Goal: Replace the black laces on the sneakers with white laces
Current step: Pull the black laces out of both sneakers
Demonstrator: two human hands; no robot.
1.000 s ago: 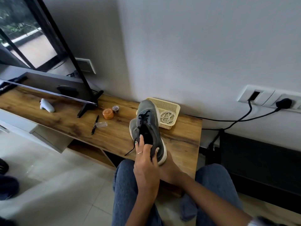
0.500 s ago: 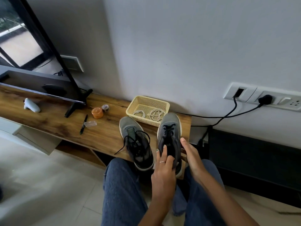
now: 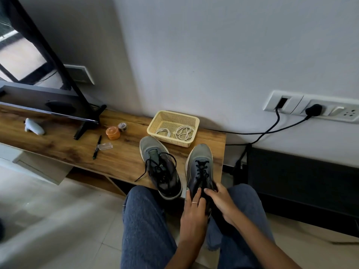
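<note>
Sneakers sit side by side at the right end of the wooden worktop [image 3: 120, 156], toes toward the wall. White laces [image 3: 183, 133] lie coiled in the yellow basket [image 3: 196, 123] just behind them. The left sneaker [image 3: 155, 154] has loosened black laces trailing off its side. The right sneaker [image 3: 201, 158] is still laced, its heel overhanging the near edge. Left hand [image 3: 193, 216] and right hand [image 3: 223, 200] each hold a narrow grip on its heel sides. Bare worktop lies left of the shoes; farther left are a pen [image 3: 96, 146], an orange jar [image 3: 112, 133] and a monitor stand [image 3: 85, 125].
</note>
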